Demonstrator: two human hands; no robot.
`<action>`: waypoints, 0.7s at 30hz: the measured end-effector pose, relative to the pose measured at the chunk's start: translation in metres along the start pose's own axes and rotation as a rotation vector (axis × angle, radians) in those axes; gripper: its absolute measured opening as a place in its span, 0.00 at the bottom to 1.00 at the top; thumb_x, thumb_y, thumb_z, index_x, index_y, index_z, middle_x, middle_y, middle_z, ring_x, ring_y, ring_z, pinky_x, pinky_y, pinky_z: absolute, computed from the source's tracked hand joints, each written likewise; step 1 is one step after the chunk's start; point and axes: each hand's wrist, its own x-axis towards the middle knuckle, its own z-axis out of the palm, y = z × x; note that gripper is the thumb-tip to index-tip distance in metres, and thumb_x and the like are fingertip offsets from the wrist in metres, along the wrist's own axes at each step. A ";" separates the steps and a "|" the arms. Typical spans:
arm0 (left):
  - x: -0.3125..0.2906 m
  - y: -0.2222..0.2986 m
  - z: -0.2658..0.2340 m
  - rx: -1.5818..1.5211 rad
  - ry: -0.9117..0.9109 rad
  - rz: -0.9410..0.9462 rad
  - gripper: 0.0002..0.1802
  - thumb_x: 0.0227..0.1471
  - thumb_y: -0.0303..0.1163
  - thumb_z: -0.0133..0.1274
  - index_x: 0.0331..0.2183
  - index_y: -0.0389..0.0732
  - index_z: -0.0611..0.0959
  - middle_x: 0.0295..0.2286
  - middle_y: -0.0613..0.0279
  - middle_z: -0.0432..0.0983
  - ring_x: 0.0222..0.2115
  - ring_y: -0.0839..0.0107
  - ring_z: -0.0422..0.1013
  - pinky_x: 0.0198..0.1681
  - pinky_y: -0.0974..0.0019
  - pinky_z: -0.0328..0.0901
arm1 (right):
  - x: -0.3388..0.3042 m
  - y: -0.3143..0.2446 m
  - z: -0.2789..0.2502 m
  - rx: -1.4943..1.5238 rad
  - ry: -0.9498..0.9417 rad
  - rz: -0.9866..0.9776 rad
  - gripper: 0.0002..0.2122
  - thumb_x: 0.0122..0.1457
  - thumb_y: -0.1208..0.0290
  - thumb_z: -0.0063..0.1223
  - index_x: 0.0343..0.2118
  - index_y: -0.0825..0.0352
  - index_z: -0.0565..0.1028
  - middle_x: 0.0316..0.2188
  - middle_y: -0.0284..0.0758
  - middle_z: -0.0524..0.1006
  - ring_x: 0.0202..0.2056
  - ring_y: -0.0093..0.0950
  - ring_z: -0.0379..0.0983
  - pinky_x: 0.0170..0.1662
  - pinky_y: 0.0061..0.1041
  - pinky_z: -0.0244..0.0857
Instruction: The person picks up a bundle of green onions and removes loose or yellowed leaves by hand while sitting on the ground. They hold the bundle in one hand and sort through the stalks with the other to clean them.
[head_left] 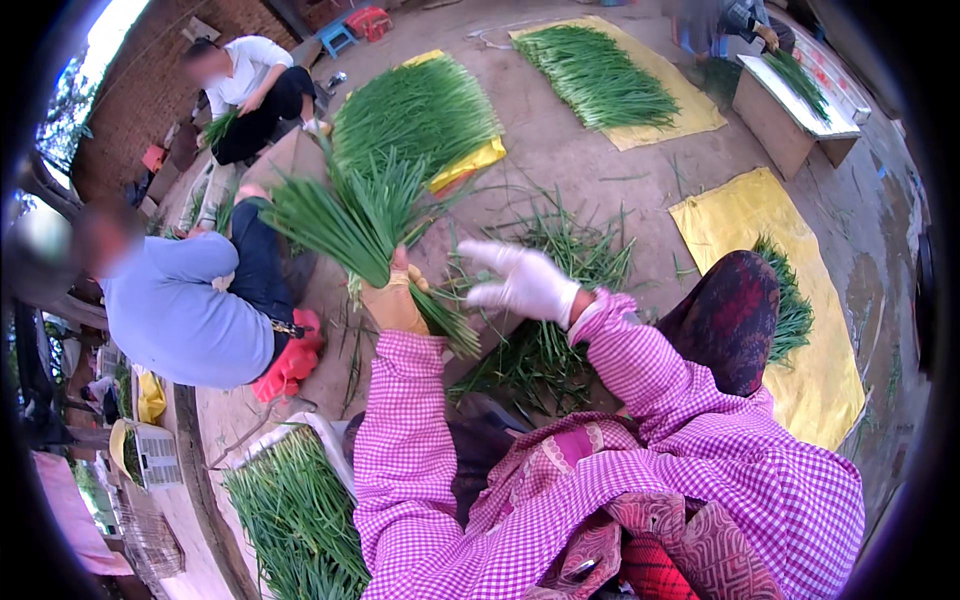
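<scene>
A thick bunch of green chives (350, 220) is gripped in my left hand (400, 300), which wears a yellowish glove. Its leaves fan out up and to the left, and the stalk ends stick out below the fist on the right. Just right of the bunch, my right hand (525, 283) in a white glove is spread, holding nothing, its fingertips a little blurred. Under and behind that hand lies a heap of loose leaves (545, 355) on the ground. Beside my right knee, more chives (790, 310) rest on a yellow sheet (825, 400).
A white crate (335, 450) packed with chives stands at my lower left. Close on the left sits a person in light blue (190, 310); another in white (250, 75) sits farther back. Chive-covered sheets (690, 110) lie ahead. A low table (790, 115) stands far right.
</scene>
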 end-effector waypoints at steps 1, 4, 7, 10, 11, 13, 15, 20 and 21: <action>0.000 0.002 0.009 -0.084 0.010 -0.040 0.13 0.50 0.28 0.56 0.39 0.39 0.74 0.17 0.65 0.67 0.14 0.74 0.63 0.15 0.71 0.61 | 0.000 -0.002 0.008 -0.068 -0.123 -0.021 0.37 0.48 0.54 0.59 0.56 0.72 0.57 0.54 0.50 0.62 0.56 0.42 0.59 0.57 0.32 0.54; -0.012 0.023 0.035 -0.241 0.039 -0.124 0.12 0.50 0.31 0.55 0.38 0.39 0.76 0.16 0.65 0.66 0.14 0.73 0.62 0.17 0.69 0.61 | 0.003 -0.001 0.040 -0.194 -0.152 -0.070 0.43 0.44 0.59 0.62 0.58 0.74 0.51 0.55 0.55 0.59 0.55 0.46 0.58 0.57 0.34 0.55; -0.006 0.034 0.036 -0.366 0.105 -0.184 0.10 0.51 0.34 0.55 0.34 0.42 0.75 0.16 0.66 0.66 0.14 0.73 0.62 0.19 0.68 0.62 | 0.018 -0.009 0.040 -0.144 -0.111 -0.062 0.42 0.43 0.62 0.63 0.58 0.73 0.52 0.54 0.54 0.60 0.53 0.47 0.61 0.54 0.34 0.58; -0.007 0.056 0.063 -0.528 0.101 -0.266 0.10 0.50 0.37 0.55 0.28 0.44 0.71 0.16 0.66 0.67 0.15 0.74 0.64 0.19 0.71 0.62 | 0.030 -0.026 0.011 -0.165 -0.075 -0.001 0.36 0.43 0.64 0.62 0.56 0.67 0.57 0.45 0.50 0.69 0.43 0.45 0.70 0.44 0.35 0.65; -0.002 0.062 0.071 -0.542 0.065 -0.238 0.11 0.50 0.36 0.56 0.30 0.43 0.71 0.17 0.66 0.67 0.16 0.74 0.65 0.19 0.70 0.63 | 0.037 -0.034 -0.001 -0.196 -0.075 0.017 0.35 0.44 0.65 0.61 0.55 0.66 0.58 0.41 0.49 0.73 0.39 0.45 0.72 0.41 0.35 0.67; 0.012 0.066 0.092 -0.571 -0.010 -0.196 0.14 0.49 0.36 0.57 0.33 0.43 0.70 0.18 0.66 0.68 0.18 0.73 0.66 0.21 0.69 0.65 | 0.050 -0.033 -0.024 -0.227 0.019 -0.071 0.27 0.46 0.65 0.59 0.49 0.65 0.64 0.31 0.44 0.76 0.34 0.43 0.74 0.36 0.34 0.69; 0.017 0.079 0.124 -0.604 -0.146 -0.202 0.20 0.48 0.35 0.58 0.40 0.42 0.69 0.26 0.63 0.71 0.25 0.70 0.69 0.28 0.64 0.68 | 0.062 -0.038 -0.063 -0.260 0.025 -0.045 0.21 0.46 0.67 0.59 0.44 0.65 0.69 0.29 0.44 0.76 0.31 0.39 0.75 0.35 0.32 0.69; -0.026 0.088 0.175 -0.198 -0.717 -0.018 0.35 0.46 0.31 0.57 0.55 0.40 0.62 0.46 0.57 0.68 0.45 0.65 0.66 0.50 0.61 0.61 | 0.019 -0.062 -0.196 0.159 0.149 0.141 0.15 0.46 0.68 0.61 0.37 0.69 0.74 0.20 0.30 0.75 0.21 0.19 0.70 0.24 0.20 0.63; -0.034 0.072 0.179 -0.048 -0.849 -0.033 0.34 0.47 0.31 0.56 0.54 0.38 0.63 0.47 0.56 0.67 0.46 0.65 0.66 0.50 0.61 0.61 | -0.011 -0.064 -0.225 0.204 0.238 0.232 0.15 0.46 0.68 0.61 0.36 0.70 0.75 0.20 0.29 0.74 0.20 0.17 0.68 0.23 0.19 0.62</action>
